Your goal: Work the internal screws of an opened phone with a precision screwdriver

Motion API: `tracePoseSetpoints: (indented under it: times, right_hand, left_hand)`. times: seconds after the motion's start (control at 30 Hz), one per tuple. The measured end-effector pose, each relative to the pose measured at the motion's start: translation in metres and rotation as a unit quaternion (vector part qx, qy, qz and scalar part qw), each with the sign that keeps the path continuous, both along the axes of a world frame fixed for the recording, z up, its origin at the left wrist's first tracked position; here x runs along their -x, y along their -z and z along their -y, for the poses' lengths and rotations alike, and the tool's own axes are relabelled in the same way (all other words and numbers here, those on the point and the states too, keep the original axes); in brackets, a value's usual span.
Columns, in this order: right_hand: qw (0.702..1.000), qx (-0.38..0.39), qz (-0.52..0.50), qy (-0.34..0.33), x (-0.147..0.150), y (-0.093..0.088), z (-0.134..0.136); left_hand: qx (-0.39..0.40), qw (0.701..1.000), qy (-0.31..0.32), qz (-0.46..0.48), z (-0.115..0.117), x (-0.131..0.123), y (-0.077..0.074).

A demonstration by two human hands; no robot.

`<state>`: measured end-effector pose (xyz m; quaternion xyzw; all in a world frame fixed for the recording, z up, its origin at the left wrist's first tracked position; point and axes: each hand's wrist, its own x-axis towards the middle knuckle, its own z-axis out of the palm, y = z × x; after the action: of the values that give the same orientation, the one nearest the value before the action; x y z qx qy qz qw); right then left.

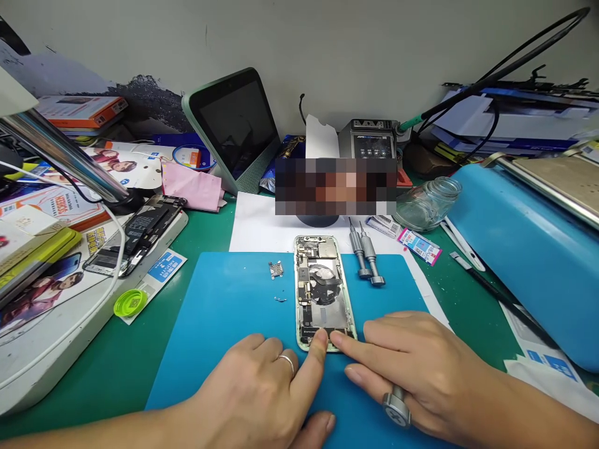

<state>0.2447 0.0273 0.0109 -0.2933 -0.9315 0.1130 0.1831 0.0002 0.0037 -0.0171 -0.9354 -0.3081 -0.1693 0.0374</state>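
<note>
An opened smartphone lies upright on the blue mat, its inner boards and flex cables bare. My left hand presses an index fingertip on the phone's bottom end; the thumb is apart below, and nothing shows in its grasp. My right hand touches the same bottom edge with its index fingertip. Tucked in its curled fingers is a grey precision screwdriver, cap end toward me, its shaft hidden. Left of the phone lie a small metal shield plate and tiny loose bits.
Two grey screwdrivers lie right of the phone. Behind stand a glass jar, a smart display and a soldering station. At left, a removed phone screen assembly rests by a green cap. A blue machine bounds the right.
</note>
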Motion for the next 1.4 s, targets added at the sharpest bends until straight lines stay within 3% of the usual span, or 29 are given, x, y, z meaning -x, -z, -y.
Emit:
tracePoseSetpoints:
  times: [0.37,1.03,1.4]
  right_hand:
    - [1.0,-0.02,-0.012,0.015,-0.0028,0.0015,-0.004]
    - [0.998,-0.033,0.001,-0.046,0.0,-0.0029,0.0004]
    - [0.995,-0.066,-0.063,-0.032,-0.001,-0.0051,0.0]
  left_hand:
    - [-0.004,1.0,0.006,-0.001,0.0015,0.0015,0.0011]
    - [0.005,1.0,0.008,0.0,0.0003,0.0028,0.0001]
    - [0.008,1.0,0.012,0.008,0.0,0.0015,-0.0025]
